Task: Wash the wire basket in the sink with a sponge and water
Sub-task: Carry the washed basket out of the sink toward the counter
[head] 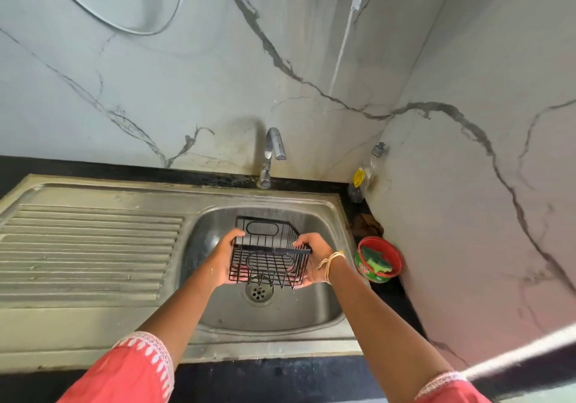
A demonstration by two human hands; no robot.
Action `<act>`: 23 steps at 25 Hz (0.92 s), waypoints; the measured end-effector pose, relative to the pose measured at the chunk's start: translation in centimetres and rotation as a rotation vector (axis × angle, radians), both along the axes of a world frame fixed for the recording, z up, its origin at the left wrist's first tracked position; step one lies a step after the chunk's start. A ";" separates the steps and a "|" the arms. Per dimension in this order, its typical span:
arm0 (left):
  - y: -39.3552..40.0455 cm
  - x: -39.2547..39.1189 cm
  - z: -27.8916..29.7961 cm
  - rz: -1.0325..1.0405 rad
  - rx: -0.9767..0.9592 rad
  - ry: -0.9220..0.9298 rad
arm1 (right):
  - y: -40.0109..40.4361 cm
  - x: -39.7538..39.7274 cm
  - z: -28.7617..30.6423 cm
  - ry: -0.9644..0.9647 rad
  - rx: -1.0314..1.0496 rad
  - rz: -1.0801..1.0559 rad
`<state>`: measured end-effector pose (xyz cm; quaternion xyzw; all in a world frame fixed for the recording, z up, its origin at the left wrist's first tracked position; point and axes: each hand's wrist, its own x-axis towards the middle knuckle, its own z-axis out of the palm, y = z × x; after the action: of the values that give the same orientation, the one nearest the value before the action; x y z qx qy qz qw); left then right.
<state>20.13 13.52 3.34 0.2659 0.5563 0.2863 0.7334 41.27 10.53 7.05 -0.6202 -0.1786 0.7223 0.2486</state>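
Head cam: I've got the black wire basket (268,251) held over the sink (268,318) bowl, above the drain, left hand (223,261) and right hand (313,259) each gripping a side. No water from the tap (274,150) that I can see. Looks like the start; next I'd want the green sponge (375,261) in the red tub (378,259) on the right.

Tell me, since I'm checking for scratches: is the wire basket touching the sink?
Apart. The head view shows both hands holding the wire basket up above the sink, its drain visible beneath.
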 end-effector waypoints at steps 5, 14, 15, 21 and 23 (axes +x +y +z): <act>-1.5 -0.4 2.5 0.048 0.008 -0.059 | -0.6 -0.9 1.9 0.047 0.029 0.005; -5.1 -6.9 6.5 0.135 0.087 -0.039 | -2.4 -8.1 4.8 -0.106 0.280 -0.035; -5.3 -8.1 6.8 0.142 0.098 -0.056 | -2.2 -9.1 4.9 -0.128 0.343 -0.061; -5.0 -15.4 5.4 0.356 0.162 -0.523 | -0.4 -16.6 3.3 0.178 0.458 -0.421; -4.9 -17.2 5.0 0.299 0.173 -0.637 | 0.3 -19.6 1.4 0.288 0.319 -0.433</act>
<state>2.90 8.66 8.36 0.1404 0.3064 0.5048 0.7947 21.65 10.80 8.49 -0.4880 -0.1163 0.6960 0.5137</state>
